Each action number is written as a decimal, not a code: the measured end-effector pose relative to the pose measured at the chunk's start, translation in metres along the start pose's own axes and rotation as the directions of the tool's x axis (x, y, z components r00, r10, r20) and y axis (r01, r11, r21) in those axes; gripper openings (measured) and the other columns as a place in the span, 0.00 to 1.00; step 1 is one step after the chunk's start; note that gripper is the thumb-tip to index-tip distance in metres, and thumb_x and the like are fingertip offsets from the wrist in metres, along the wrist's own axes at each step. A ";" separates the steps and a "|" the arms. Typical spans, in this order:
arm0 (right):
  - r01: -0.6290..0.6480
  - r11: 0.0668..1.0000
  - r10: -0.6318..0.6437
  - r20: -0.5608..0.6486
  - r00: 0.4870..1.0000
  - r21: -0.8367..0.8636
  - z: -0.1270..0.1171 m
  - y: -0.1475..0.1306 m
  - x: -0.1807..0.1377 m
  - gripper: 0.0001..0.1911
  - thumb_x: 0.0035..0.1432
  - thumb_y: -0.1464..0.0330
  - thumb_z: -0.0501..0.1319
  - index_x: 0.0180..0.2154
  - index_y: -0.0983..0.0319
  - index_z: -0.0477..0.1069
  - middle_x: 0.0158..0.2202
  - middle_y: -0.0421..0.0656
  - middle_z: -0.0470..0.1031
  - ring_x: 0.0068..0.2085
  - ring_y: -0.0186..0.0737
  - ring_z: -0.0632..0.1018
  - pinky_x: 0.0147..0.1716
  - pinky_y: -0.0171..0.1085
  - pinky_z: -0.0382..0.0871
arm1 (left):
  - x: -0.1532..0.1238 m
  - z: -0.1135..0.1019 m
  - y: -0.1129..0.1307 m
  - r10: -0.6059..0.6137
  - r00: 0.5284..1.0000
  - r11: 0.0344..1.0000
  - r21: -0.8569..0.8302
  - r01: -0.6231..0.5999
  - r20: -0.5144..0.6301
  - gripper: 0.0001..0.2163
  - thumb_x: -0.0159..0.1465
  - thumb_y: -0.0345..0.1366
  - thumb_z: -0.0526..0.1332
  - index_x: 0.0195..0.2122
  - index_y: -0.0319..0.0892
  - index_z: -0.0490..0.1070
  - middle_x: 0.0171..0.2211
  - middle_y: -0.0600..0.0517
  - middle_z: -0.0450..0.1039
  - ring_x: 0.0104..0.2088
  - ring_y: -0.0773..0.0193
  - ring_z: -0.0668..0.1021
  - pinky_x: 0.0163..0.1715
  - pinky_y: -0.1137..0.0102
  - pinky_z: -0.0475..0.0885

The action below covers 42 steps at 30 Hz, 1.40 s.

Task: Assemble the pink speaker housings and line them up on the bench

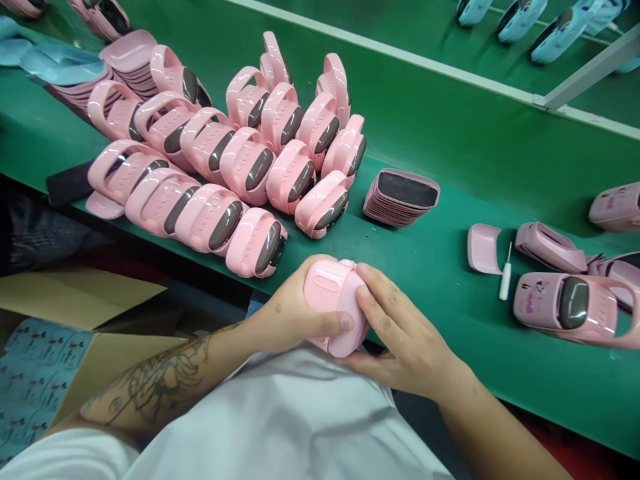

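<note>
A pink plastic case (330, 287) with a paler pink panel is held close to my body at the table's front edge. My left hand (300, 310) wraps its left side, with the thumb lying across the front. My right hand (400, 327) grips the right side, fingertips on the upper edge and thumb underneath. Both hands are closed on the same case, and its far side is hidden. Just beyond it stand several pink cases with loop handles and dark windows (257, 243), lined up in rows.
A stack of pink frames (400, 197) stands on the green table (415, 260). To the right lie a curved pink panel (484, 249), a white-handled screwdriver (506, 277) and a printed pink case (545, 307). An opened cardboard box (120, 367) sits lower left. Blue cases (560, 33) stand behind.
</note>
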State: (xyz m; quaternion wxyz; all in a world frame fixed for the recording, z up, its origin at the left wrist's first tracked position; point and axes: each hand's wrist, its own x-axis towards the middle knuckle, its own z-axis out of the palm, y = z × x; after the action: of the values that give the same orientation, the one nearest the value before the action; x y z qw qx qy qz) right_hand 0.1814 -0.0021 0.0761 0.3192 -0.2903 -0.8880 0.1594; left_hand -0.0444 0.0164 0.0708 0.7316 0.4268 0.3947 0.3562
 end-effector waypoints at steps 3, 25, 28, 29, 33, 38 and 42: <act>0.019 0.999 -0.019 0.000 1.000 -0.026 0.001 -0.002 -0.001 0.55 0.60 0.65 0.76 0.76 0.76 0.49 0.70 0.73 0.64 0.74 0.66 0.65 0.68 0.65 0.70 | -0.003 -0.003 0.000 0.013 1.000 0.998 0.059 -0.013 -0.006 0.37 0.52 0.46 0.81 0.60 0.44 0.69 0.59 0.41 0.75 0.58 0.43 0.77 0.55 0.52 0.75; -0.144 0.989 0.144 0.032 0.989 0.019 0.009 0.003 -0.007 0.56 0.66 0.56 0.71 0.79 0.63 0.38 0.77 0.64 0.53 0.76 0.67 0.61 0.69 0.71 0.66 | 0.017 0.003 -0.011 -0.051 0.996 0.998 -0.028 0.049 -0.075 0.36 0.54 0.50 0.80 0.59 0.43 0.69 0.61 0.40 0.74 0.60 0.44 0.76 0.55 0.57 0.74; -0.146 0.989 0.146 0.014 0.989 0.014 0.010 0.003 -0.006 0.58 0.65 0.56 0.72 0.79 0.65 0.39 0.77 0.65 0.53 0.76 0.69 0.61 0.68 0.71 0.67 | 0.018 0.006 -0.007 -0.061 0.994 0.998 -0.007 0.060 -0.095 0.35 0.55 0.50 0.79 0.58 0.42 0.69 0.60 0.40 0.74 0.59 0.45 0.76 0.56 0.55 0.73; -0.149 0.989 0.149 0.012 0.989 0.013 0.011 0.003 -0.006 0.58 0.65 0.55 0.72 0.79 0.65 0.39 0.77 0.66 0.53 0.76 0.69 0.61 0.68 0.71 0.67 | 0.018 0.007 -0.006 -0.065 0.992 0.998 -0.001 0.066 -0.111 0.34 0.55 0.50 0.79 0.58 0.42 0.70 0.59 0.40 0.75 0.59 0.45 0.76 0.56 0.54 0.73; -0.179 0.984 0.179 0.012 0.984 0.019 0.013 0.004 -0.008 0.58 0.65 0.54 0.71 0.79 0.60 0.38 0.77 0.64 0.53 0.76 0.69 0.61 0.67 0.72 0.68 | 0.017 0.012 -0.007 -0.097 0.982 0.995 -0.030 0.094 -0.165 0.34 0.56 0.50 0.78 0.59 0.42 0.70 0.57 0.41 0.76 0.57 0.46 0.77 0.56 0.53 0.73; -0.172 0.985 0.173 -0.016 0.985 0.030 0.017 0.004 -0.008 0.58 0.64 0.56 0.73 0.79 0.60 0.38 0.76 0.64 0.54 0.75 0.70 0.62 0.67 0.73 0.68 | 0.015 0.015 -0.014 -0.089 0.974 0.994 -0.077 0.074 -0.206 0.34 0.56 0.48 0.79 0.60 0.44 0.70 0.58 0.43 0.77 0.58 0.46 0.78 0.57 0.54 0.73; -0.177 0.983 0.177 -0.005 0.984 0.047 0.017 0.004 -0.010 0.59 0.64 0.54 0.72 0.79 0.59 0.37 0.78 0.63 0.52 0.76 0.69 0.61 0.68 0.72 0.68 | 0.015 0.011 -0.011 -0.092 0.980 0.996 -0.037 0.087 -0.176 0.35 0.55 0.50 0.80 0.59 0.43 0.71 0.58 0.42 0.76 0.58 0.45 0.78 0.55 0.55 0.74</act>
State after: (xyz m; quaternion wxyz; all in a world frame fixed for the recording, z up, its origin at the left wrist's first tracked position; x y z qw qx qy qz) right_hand 0.1782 -0.0069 0.0567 0.3145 -0.3614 -0.8532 0.2062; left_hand -0.0266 0.0210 0.0606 0.7148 0.3644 0.4720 0.3652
